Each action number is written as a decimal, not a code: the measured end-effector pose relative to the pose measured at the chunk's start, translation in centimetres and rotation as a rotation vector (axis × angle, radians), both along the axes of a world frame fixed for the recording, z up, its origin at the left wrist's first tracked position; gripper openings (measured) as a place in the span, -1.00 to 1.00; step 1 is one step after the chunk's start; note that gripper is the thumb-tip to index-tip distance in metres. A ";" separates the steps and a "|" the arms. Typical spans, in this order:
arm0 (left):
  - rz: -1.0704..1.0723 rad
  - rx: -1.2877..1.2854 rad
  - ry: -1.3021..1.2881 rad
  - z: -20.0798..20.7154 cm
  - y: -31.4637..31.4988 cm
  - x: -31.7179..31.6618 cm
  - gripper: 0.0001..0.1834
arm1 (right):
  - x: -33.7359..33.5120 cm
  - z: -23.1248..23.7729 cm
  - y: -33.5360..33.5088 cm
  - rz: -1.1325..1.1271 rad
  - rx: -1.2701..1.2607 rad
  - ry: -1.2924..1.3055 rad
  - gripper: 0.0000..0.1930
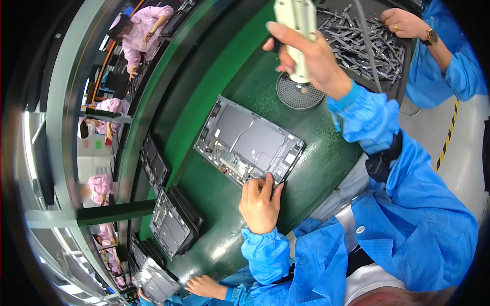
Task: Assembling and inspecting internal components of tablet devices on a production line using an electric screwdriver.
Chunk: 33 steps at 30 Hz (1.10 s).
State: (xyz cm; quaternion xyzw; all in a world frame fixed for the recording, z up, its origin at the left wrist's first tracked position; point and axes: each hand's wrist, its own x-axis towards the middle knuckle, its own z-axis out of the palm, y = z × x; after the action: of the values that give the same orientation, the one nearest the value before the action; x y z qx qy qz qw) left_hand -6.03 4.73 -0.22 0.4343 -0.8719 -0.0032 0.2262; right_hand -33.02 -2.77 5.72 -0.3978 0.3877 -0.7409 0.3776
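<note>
On the green work surface lies an opened laptop base [250, 135], tilted in the picture, its circuit board and thin wires exposed. My left hand [260, 206] is at its near edge, fingers bent and pressed close together on the casing. What lies under the fingertips is hidden. Raised above the far side of the base, my right hand [326, 66] grips a white power screwdriver [297, 48] with its tip pointing down. Below that tip is a round dark mesh dish [300, 92].
A black bin [400, 84] of slim grey parts stands at the back right, with another person's hand [403, 23] over its rim. More opened laptop bases [171, 224] are stacked at left. A co-worker's hand [206, 286] is beside a blurred silvery panel [155, 283] at lower left.
</note>
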 end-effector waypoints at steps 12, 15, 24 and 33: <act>-0.270 0.010 0.003 -0.6 -3.0 1.3 -0.62 | 3.1 -3.7 -1.6 0.017 0.033 -0.056 -0.60; -0.284 0.020 0.041 -0.8 -3.2 1.2 -0.63 | 3.3 -4.4 -1.9 0.016 0.028 -0.038 -0.63; -0.237 0.069 0.055 -0.9 -2.9 0.6 -0.61 | 3.0 -4.9 -1.9 0.048 0.028 -0.014 -0.64; -0.271 0.052 0.029 -1.0 -3.5 1.1 -0.69 | 3.6 -5.0 -1.9 0.001 0.038 0.031 -0.63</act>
State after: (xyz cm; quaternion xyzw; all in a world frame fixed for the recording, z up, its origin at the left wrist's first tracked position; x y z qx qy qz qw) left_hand -4.91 1.26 -1.22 0.3180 -0.9189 -0.0628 0.2250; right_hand -29.39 -4.66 0.68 -0.4021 0.4073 -0.7269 0.3795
